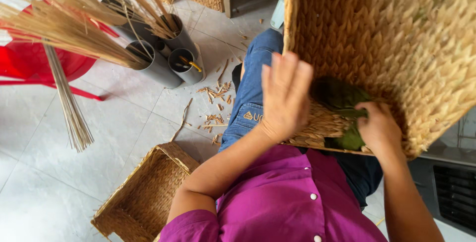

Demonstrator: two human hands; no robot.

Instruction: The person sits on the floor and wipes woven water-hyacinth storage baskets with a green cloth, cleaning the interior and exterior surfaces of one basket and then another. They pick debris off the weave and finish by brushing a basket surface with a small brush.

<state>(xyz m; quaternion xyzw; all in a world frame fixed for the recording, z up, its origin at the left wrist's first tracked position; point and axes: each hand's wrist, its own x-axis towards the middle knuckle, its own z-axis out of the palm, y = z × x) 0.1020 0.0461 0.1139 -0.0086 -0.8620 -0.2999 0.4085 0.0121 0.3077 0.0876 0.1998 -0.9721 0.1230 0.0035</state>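
Observation:
A large woven straw basket [396, 29] rests tilted on my lap, its open side toward me. My left hand [283, 96] lies flat with fingers spread against the basket's near rim. My right hand [378, 125] is inside the basket, closed on a dark green cloth [342, 101] pressed against the woven wall. I wear a purple shirt and blue jeans.
A smaller woven basket [144, 195] stands on the tiled floor at lower left. Grey tubes [171, 58] hold bundles of straw stalks [59, 29]. Straw scraps [215, 103] litter the floor. A red plastic chair [34, 61] is at the left, a dark appliance [453, 187] at the right.

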